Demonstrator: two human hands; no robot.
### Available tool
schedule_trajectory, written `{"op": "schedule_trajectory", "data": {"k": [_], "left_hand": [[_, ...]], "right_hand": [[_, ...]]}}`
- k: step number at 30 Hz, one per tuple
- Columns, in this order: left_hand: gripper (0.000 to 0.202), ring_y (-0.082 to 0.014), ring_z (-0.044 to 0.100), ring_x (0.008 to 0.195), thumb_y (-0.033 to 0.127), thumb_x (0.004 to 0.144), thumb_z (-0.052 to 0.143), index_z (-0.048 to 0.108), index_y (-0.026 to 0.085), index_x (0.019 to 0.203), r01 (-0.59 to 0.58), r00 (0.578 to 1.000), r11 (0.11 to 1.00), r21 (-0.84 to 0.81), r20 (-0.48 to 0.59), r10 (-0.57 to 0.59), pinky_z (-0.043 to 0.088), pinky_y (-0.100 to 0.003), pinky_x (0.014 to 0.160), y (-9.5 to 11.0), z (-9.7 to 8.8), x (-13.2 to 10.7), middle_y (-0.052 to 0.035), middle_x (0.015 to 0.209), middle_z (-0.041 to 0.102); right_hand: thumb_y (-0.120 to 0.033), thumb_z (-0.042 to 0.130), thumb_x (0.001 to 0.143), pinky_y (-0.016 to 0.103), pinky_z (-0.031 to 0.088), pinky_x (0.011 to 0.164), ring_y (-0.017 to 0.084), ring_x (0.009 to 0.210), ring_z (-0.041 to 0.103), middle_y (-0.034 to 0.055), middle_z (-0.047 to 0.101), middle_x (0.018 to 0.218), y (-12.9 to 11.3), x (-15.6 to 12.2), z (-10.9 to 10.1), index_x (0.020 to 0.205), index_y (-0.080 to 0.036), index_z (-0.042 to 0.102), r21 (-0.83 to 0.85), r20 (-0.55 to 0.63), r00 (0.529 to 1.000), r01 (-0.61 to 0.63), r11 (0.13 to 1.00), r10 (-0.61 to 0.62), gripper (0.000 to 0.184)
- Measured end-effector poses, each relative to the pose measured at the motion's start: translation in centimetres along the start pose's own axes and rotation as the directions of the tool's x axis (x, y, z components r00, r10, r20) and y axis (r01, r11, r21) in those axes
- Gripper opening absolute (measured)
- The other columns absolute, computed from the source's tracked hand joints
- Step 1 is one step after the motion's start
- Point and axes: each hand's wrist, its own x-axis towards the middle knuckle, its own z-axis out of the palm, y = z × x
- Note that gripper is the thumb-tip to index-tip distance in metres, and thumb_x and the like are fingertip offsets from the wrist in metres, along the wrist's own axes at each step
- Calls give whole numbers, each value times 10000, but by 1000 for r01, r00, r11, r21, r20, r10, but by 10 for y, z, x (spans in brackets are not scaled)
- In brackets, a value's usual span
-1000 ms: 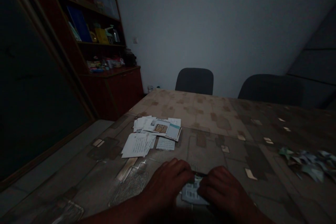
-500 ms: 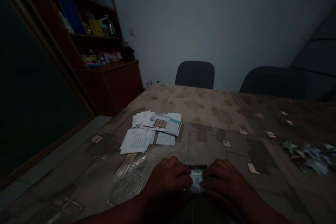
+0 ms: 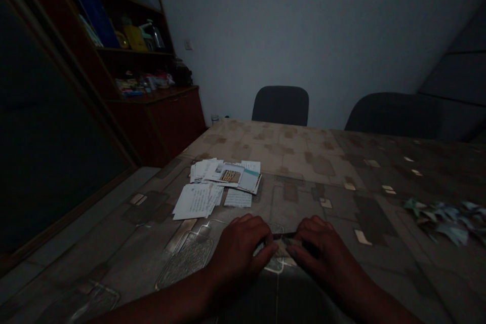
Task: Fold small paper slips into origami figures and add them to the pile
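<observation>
Dim room, low light, detail poor.

L hand and R hand both low on worktop, near edge, knuckles up, facing each other. Small card held between them, just above or on the surface; can't tell which. L fingers closed on card's left end, R fingers closed on its right end. Thumbs hidden under the hands.

Change vs. 1 s and 0.5 s ago: card then showed a pale printed face w/ barcode-like marks. Now only a thin dark strip shows; pale face gone from view. Hands sit a bit further out over the worktop, gap between them about the same. So the card has been turned, flattened or folded; too dark to say which. Grip never let go on either side.

Surroundings: loose papers spread beyond L hand, well apart from it. Clear tray just beside L hand. Heap of coloured scraps far to the R. Two chairs at far side.
</observation>
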Motion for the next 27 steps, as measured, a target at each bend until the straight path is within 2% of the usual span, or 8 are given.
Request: {"op": "schedule_trajectory", "data": {"k": [9, 16, 19, 21, 22, 24, 25, 27], "left_hand": [[81, -179, 553, 742, 176, 811, 637, 585, 195, 870, 90, 996, 996, -7, -8, -90, 363, -275, 657, -4, 3, 3, -1, 801, 626], [121, -183, 565, 785, 144, 805, 614, 571, 205, 900, 84, 996, 996, 25, 10, -85, 386, -286, 694, -2, 3, 4, 3, 839, 642], [131, -193, 562, 826, 118, 833, 571, 576, 196, 938, -20, 999, 995, 98, -28, 23, 411, -295, 707, -4, 3, 1, -20, 898, 649], [137, -202, 561, 853, 96, 868, 528, 587, 192, 947, -177, 979, 966, 190, -70, 193, 420, -314, 722, -4, 2, -4, -38, 960, 662], [139, -201, 563, 836, 94, 890, 503, 594, 195, 919, -264, 951, 932, 248, -93, 294, 418, -320, 708, -4, 2, -6, -39, 972, 672], [127, -193, 575, 834, 128, 922, 493, 591, 197, 966, -343, 929, 896, 282, -35, 367, 433, -329, 734, -1, 3, -12, -39, 975, 676], [113, -185, 582, 826, 142, 929, 498, 584, 197, 977, -354, 932, 892, 283, 30, 360, 443, -326, 743, 0, 4, -14, -29, 949, 674], [100, -174, 592, 801, 134, 929, 496, 574, 193, 947, -369, 928, 879, 301, 72, 365, 463, -319, 750, 2, 6, -19, -22, 914, 666]], "right_hand": [[-183, 715, 798, 351, 346, 708, 243, 788, 540, 28, 596, 745, -1, 2, 5, 673, -171, 592, -112, -74, 992, -110, 988, 102, 176], [-184, 702, 810, 349, 345, 713, 231, 765, 549, 13, 599, 729, -5, 3, 4, 688, -179, 588, -109, -89, 987, -142, 984, 132, 167], [-182, 669, 837, 361, 340, 722, 239, 779, 555, 17, 618, 752, -5, 3, 5, 716, -184, 597, -116, -86, 988, -136, 984, 127, 141], [-178, 676, 828, 363, 338, 719, 246, 784, 556, 18, 627, 754, -5, 4, 6, 715, -187, 597, -121, -91, 988, -136, 983, 125, 138], [-175, 684, 819, 362, 338, 715, 248, 781, 556, 17, 628, 748, -5, 4, 6, 709, -189, 596, -123, -94, 987, -138, 983, 127, 141], [-164, 696, 803, 359, 339, 710, 251, 780, 555, 18, 632, 744, -5, 4, 7, 707, -192, 598, -124, -99, 987, -140, 982, 128, 140], [-160, 697, 800, 358, 339, 709, 250, 780, 555, 18, 634, 742, -5, 5, 7, 705, -194, 600, -122, -101, 987, -140, 983, 128, 141], [-159, 692, 805, 357, 338, 709, 246, 773, 555, 16, 635, 737, -5, 5, 7, 699, -196, 599, -115, -100, 987, -135, 984, 124, 146]]}}
